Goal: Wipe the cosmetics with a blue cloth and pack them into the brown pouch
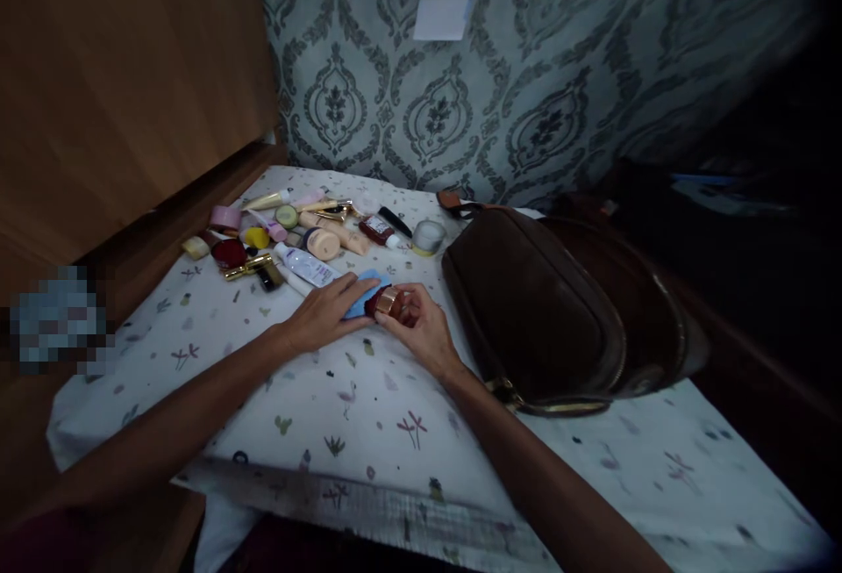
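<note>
In the head view my left hand is closed on a light blue cloth. The cloth lies against a small dark red jar with a shiny copper-gold lid. My right hand grips this jar from the right, its fingers curled round the lid. Part of the jar is hidden by the cloth and fingers. Just beyond my left hand are a white and lilac tube and a slim white stick.
A large brown leather bag stands right of my hands. Several cosmetics lie behind them, among them a beige round container, a dark red bottle and a grey jar. A patterned white cloth covers the surface, with a wooden cabinet at left.
</note>
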A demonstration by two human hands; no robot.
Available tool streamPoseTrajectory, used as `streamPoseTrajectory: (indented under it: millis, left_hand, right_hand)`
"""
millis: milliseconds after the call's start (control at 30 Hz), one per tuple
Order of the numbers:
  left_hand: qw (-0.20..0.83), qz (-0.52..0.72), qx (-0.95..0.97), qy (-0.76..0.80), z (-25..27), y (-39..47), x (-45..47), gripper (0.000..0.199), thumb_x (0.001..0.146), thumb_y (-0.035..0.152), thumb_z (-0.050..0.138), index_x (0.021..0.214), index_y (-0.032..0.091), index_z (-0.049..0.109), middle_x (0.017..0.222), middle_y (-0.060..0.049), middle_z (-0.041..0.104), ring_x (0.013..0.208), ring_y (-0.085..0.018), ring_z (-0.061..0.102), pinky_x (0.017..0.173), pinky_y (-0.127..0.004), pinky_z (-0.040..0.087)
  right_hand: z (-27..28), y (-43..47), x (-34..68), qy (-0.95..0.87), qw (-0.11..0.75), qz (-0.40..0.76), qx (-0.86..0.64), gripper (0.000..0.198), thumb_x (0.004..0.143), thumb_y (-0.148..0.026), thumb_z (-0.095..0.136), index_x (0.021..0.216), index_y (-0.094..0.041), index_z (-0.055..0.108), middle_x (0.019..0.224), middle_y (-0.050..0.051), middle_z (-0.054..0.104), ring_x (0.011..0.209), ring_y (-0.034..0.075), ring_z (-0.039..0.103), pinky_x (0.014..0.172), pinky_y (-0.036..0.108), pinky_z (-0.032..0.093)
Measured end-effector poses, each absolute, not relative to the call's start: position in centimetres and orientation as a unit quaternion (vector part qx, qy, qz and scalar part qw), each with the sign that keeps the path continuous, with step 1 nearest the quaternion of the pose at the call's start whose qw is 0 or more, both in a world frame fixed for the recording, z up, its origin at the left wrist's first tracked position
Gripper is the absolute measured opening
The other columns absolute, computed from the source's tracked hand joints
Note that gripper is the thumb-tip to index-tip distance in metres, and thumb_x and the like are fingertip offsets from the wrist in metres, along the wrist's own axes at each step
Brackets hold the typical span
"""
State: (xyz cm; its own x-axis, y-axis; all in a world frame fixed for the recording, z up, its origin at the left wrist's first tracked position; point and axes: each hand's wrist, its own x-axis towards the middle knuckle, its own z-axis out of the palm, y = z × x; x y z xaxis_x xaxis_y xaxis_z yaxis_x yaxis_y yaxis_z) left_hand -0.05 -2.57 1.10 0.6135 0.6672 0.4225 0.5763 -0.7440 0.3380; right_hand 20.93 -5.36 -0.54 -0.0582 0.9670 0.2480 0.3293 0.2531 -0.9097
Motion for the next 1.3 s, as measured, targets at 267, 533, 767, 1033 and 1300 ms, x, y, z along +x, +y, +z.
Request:
streamPoseTrajectory:
  millis: [267,533,767,1033,1300]
  left_hand:
    - [0.064,0.239,0.900,0.359,0.0,-4.4,-1.4,0.048,0.099,0.039,0.047,0.143,0.020,0.041,0.120,-0.012,0.059,0.110,-0.028,0.057,0.092,-0.042,0.051]
    - [-0.047,0.179,0.915,0.360,0.3,-6.7,-2.1,0.042,0.098,0.040,0.048,0.134,0.016,0.048,0.137,-0.017,0.052,0.124,-0.034,0.048,0.099,-0.050,0.046]
    - [-0.042,0.113,0.922,0.367,0.9,-7.0,-3.0,0.028,0.103,0.028,0.035,0.115,0.015,0.057,0.110,-0.012,0.062,0.101,-0.024,0.061,0.079,-0.034,0.053]
    - [0.003,0.136,0.885,0.444,1.1,-6.6,-3.0,0.031,0.105,0.034,0.032,0.107,0.019,0.060,0.093,-0.004,0.065,0.081,-0.019,0.063,0.066,-0.028,0.048]
    - [0.011,0.153,0.925,0.349,1.8,-7.2,-3.4,0.022,0.096,0.026,0.043,0.112,0.017,0.057,0.118,-0.013,0.057,0.111,-0.027,0.052,0.085,-0.038,0.051]
  right_hand:
    - [-0.1,-7.0,21.5,-0.647,0.437,0.368,-0.505,0.047,0.069,-0.039,0.076,0.108,-0.025,0.054,0.070,-0.006,0.059,0.057,0.014,0.053,0.054,0.027,0.044]
    - [-0.3,-7.7,21.8,-0.680,0.409,0.337,-0.507,0.056,0.069,-0.037,0.076,0.120,-0.024,0.056,0.071,-0.004,0.060,0.062,0.017,0.056,0.058,0.029,0.046]
    - [0.1,-7.8,21.7,-0.702,0.399,0.305,-0.505,0.052,0.072,-0.037,0.074,0.117,-0.021,0.057,0.081,-0.001,0.063,0.068,0.016,0.057,0.064,0.029,0.046]
    - [0.8,-8.4,21.5,-0.714,0.385,0.344,-0.472,0.045,0.072,-0.042,0.074,0.107,-0.021,0.057,0.076,-0.002,0.059,0.069,0.016,0.053,0.064,0.028,0.043]
    - [0.6,-8.3,21.9,-0.700,0.395,0.413,-0.429,0.044,0.079,-0.043,0.071,0.114,-0.020,0.057,0.088,0.002,0.065,0.078,0.018,0.059,0.073,0.031,0.047]
